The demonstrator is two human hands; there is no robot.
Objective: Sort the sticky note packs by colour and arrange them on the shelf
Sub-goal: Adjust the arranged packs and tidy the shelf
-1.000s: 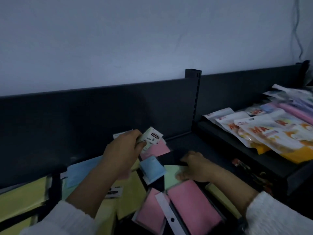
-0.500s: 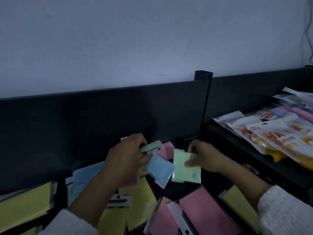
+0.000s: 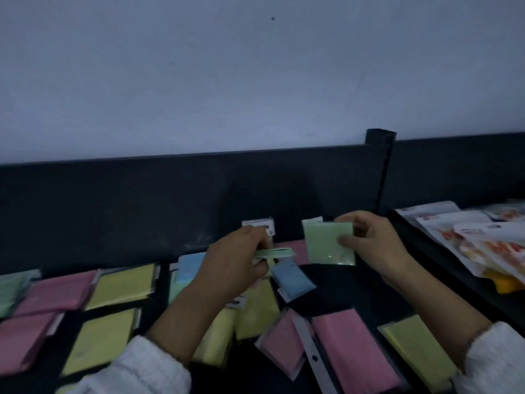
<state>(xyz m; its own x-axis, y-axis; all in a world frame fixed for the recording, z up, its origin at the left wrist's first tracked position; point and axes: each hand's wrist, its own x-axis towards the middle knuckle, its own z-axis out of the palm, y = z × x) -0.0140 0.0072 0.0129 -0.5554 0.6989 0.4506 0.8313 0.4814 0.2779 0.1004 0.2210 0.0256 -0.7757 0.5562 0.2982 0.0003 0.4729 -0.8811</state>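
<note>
My right hand (image 3: 372,245) holds a light green sticky note pack (image 3: 326,243) upright above the dark shelf (image 3: 349,291). My left hand (image 3: 235,265) grips a few small packs, one green pack (image 3: 275,253) seen edge-on and a white-labelled one (image 3: 260,224) behind the fingers. A small blue pack (image 3: 292,278) lies just below and between the hands. Pink packs (image 3: 352,354) and yellow packs (image 3: 255,311) lie scattered on the shelf in front of me.
To the left, pink packs (image 3: 54,291) and yellow packs (image 3: 122,285) lie in rows, with a green one (image 3: 8,291) at the edge. A black upright post (image 3: 382,172) splits the shelf back. Printed white and orange bags (image 3: 483,240) fill the raised right shelf.
My right hand picked the green pack off the shelf and raised it upright, toward the left hand. The left hand's packs tilted edge-on. The view swung left.
</note>
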